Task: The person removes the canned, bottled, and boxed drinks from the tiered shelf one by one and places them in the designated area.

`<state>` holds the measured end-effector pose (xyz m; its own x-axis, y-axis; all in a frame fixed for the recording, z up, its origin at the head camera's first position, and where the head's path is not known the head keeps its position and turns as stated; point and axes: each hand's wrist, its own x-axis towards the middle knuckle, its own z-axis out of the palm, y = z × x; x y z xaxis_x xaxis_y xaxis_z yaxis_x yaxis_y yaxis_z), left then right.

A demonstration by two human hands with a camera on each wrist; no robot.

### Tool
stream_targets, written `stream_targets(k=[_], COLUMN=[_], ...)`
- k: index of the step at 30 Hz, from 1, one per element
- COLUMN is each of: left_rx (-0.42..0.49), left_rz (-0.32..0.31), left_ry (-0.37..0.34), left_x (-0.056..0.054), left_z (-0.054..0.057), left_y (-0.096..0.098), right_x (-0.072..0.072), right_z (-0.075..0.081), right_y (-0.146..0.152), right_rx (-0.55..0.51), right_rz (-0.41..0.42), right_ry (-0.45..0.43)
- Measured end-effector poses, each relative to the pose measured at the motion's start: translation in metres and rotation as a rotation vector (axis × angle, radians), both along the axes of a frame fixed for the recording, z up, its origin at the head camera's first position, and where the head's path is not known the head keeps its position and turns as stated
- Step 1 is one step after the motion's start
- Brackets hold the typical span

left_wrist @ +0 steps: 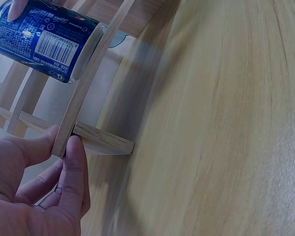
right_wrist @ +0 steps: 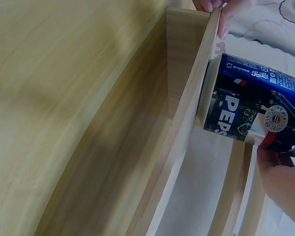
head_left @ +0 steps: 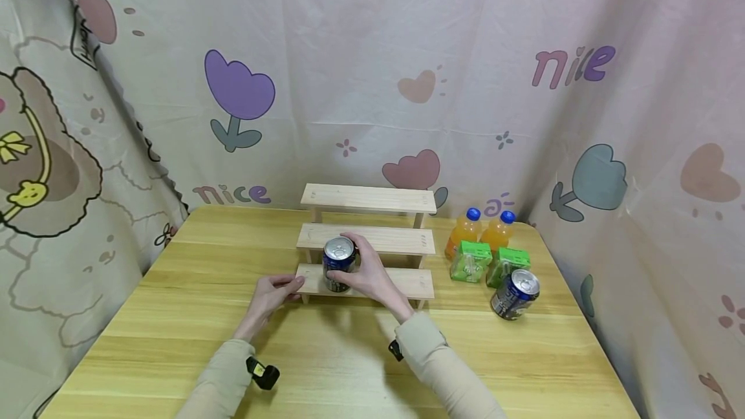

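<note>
A blue Pepsi can (head_left: 339, 264) stands upright on the lowest step of a wooden three-tier shelf (head_left: 367, 238). My right hand (head_left: 368, 271) grips the can from its right side, thumb in front and fingers behind. In the right wrist view the can (right_wrist: 250, 101) shows its PEPSI lettering, and its base meets the step's board. My left hand (head_left: 273, 299) pinches the left end of that lowest board, thumb on top and fingers beneath, as the left wrist view shows with the hand (left_wrist: 44, 182) at the board's corner.
Right of the shelf stand two orange juice bottles (head_left: 464, 235) with blue caps, two green drink cartons (head_left: 471, 262) and another blue can (head_left: 515, 295). A wooden table (head_left: 326, 361) carries everything. Printed curtains (head_left: 349, 70) hang behind and at both sides.
</note>
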<state>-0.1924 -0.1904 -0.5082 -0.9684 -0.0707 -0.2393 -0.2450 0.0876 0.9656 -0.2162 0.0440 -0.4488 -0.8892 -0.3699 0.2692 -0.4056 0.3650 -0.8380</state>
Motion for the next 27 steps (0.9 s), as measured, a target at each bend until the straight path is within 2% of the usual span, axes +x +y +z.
stream_targets(k=[20,27], left_rx=[-0.003,-0.006], left_rz=[-0.008,-0.01], left_ry=[-0.005,-0.008], left_x=[0.0002,-0.001], left_z=[0.001,0.0015], left_y=[0.0002,-0.0005], right_x=[0.0007,0.0055], right_z=[0.0042,0.0099], right_y=[-0.0008,0.0046], right_rx=[-0.005,-0.012], right_rz=[-0.02,-0.027], right_ry=[0.011,0.016])
